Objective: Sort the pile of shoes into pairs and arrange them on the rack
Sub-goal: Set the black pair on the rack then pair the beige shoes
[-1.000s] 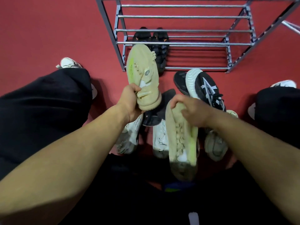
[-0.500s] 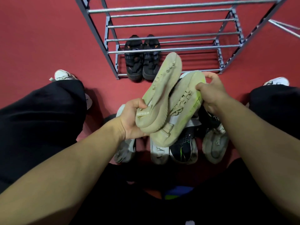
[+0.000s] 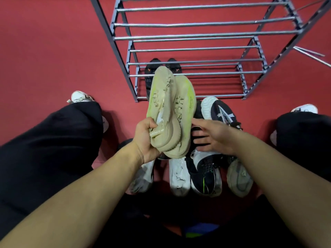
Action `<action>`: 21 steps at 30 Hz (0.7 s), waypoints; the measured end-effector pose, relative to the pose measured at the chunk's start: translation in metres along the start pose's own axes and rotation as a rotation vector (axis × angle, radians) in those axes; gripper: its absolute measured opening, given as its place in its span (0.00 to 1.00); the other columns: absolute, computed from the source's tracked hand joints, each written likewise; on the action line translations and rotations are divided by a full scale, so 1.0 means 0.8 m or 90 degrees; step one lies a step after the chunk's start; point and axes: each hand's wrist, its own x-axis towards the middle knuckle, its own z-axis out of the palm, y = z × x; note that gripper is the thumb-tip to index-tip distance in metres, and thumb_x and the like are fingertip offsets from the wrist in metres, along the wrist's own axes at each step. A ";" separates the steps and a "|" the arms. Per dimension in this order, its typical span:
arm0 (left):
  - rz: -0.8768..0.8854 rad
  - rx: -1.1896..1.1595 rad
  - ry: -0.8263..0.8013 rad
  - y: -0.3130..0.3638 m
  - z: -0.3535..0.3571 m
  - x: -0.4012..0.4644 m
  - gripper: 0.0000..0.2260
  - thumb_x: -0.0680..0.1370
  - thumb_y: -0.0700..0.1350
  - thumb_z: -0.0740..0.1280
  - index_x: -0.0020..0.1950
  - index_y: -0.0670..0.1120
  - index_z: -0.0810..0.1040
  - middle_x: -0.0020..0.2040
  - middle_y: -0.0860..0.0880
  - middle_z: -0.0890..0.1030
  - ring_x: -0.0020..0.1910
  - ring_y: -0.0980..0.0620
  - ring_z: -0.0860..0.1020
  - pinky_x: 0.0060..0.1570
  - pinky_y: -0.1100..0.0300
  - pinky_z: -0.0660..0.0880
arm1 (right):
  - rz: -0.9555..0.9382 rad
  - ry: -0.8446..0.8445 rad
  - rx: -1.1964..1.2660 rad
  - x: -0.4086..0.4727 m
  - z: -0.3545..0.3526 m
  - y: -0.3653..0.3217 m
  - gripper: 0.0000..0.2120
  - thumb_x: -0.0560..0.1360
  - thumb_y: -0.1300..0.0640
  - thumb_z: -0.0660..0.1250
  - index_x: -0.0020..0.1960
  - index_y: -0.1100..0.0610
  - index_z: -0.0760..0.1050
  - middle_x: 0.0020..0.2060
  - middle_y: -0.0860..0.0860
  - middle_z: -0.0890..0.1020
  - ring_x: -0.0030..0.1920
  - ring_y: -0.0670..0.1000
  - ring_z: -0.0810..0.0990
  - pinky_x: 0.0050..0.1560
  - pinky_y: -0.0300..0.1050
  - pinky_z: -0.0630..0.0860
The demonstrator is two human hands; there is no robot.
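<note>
left hand (image 3: 146, 138): we grip both beige shoes (image 3: 170, 111) by the heels, toes toward the rack (image 3: 188, 35)
right hand (image 3: 213, 135): open, empty, beside them
rack: straight ahead, black pair (image 3: 161, 68) bottom left

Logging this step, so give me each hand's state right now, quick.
Left hand: closed, holding the beige pair of shoes together at the heels.
Right hand: open, fingers spread, holding nothing, beside the pair.

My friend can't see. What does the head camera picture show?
The left hand holds two beige shoes together, while the open right hand hovers beside them. More shoes lie below, before a metal rack holding black shoes.
</note>
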 end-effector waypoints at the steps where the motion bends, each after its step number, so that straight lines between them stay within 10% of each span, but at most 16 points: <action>1: 0.007 -0.012 0.001 0.001 0.000 -0.002 0.21 0.62 0.44 0.59 0.51 0.40 0.80 0.45 0.43 0.81 0.44 0.43 0.80 0.50 0.53 0.77 | -0.044 0.090 -0.014 0.006 0.003 0.003 0.13 0.76 0.43 0.64 0.55 0.51 0.73 0.49 0.52 0.77 0.47 0.52 0.77 0.51 0.54 0.78; 5: 0.031 -0.030 0.029 0.005 -0.010 -0.008 0.19 0.62 0.44 0.58 0.47 0.40 0.82 0.43 0.43 0.82 0.43 0.44 0.80 0.50 0.52 0.76 | -0.232 0.419 -0.177 0.037 -0.013 0.010 0.18 0.73 0.54 0.64 0.63 0.52 0.72 0.59 0.52 0.74 0.53 0.53 0.75 0.61 0.52 0.73; 14: 0.072 -0.059 0.019 0.035 -0.003 -0.021 0.20 0.64 0.45 0.55 0.41 0.40 0.84 0.39 0.42 0.83 0.36 0.44 0.82 0.34 0.56 0.79 | -0.043 -0.165 0.061 0.004 0.061 -0.001 0.31 0.72 0.29 0.55 0.65 0.48 0.73 0.59 0.51 0.82 0.58 0.55 0.81 0.50 0.55 0.79; 21: 0.122 0.011 0.010 0.056 0.002 -0.031 0.25 0.65 0.43 0.56 0.59 0.39 0.77 0.50 0.39 0.81 0.50 0.40 0.79 0.53 0.47 0.76 | -0.181 -0.073 -0.011 -0.007 0.072 -0.024 0.12 0.79 0.52 0.65 0.60 0.55 0.74 0.45 0.51 0.83 0.38 0.48 0.83 0.37 0.44 0.77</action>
